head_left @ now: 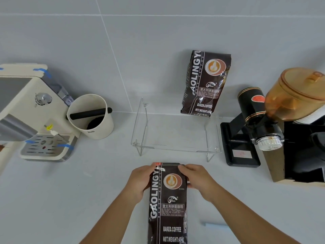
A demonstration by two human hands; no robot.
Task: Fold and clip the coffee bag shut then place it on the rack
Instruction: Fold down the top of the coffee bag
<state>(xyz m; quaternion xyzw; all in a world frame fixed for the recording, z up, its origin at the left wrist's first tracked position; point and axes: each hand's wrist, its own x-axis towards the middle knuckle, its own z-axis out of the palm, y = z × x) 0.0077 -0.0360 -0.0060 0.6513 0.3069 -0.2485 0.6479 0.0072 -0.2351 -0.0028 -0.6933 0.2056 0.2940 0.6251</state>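
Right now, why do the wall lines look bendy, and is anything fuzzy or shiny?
In the head view, the wide lens curves the wall tile lines, most toward the edges. The amber grinder hopper at the right edge looks soft and stretched. The clear rack almost vanishes, showing only bright edges. Light is even, with soft shadows; the held coffee bag shows small glints between the left hand and right hand.

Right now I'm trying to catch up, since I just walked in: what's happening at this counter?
A person is holding a dark coffee bag on the counter with both hands, the left hand and right hand gripping its top corners, apparently folding the top down. No clip is clearly visible on it yet. Behind it stands a clear acrylic rack, with a second matching coffee bag upright at its back right. An espresso machine sits left, a grinder right.
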